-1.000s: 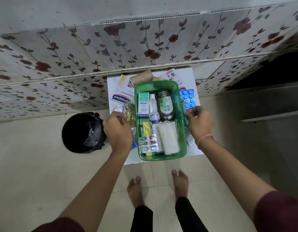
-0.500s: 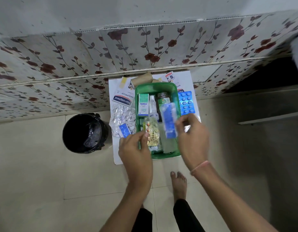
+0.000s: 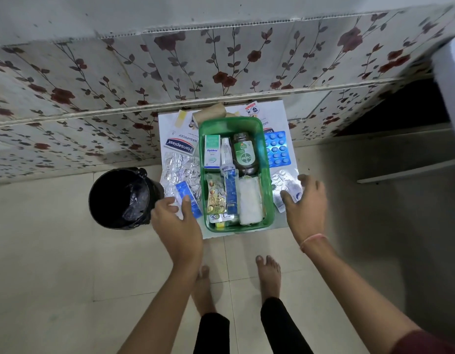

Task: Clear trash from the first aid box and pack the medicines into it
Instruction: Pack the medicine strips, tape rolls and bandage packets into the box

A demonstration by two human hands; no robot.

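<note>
The green first aid box (image 3: 269, 200) sits on a white sheet on the floor. Inside it are an Optibex carton (image 3: 212, 152), a brown Dettol bottle (image 3: 244, 157), a gold capsule strip (image 3: 216, 198), a long blue pack (image 3: 230, 192) and a white gauze roll (image 3: 250, 200). My left hand (image 3: 175, 223) is left of the box, its thumb and fingers spread around a small blue packet (image 3: 186, 194) lying on the sheet. My right hand (image 3: 307, 208) hovers right of the box over a silver blister strip (image 3: 284, 181), fingers apart.
A black lined bin (image 3: 124, 198) stands left of the sheet. On the sheet lie a Hansaplast carton (image 3: 180, 146), silver blister strips (image 3: 180, 169), a blue tablet card (image 3: 277, 149) and a brown roll (image 3: 208, 113). The floral wall is just behind; my bare feet are below.
The gold strip and the long blue pack, held over the box half a second ago, now lie inside it. Both hands have moved out to either side of the box.
</note>
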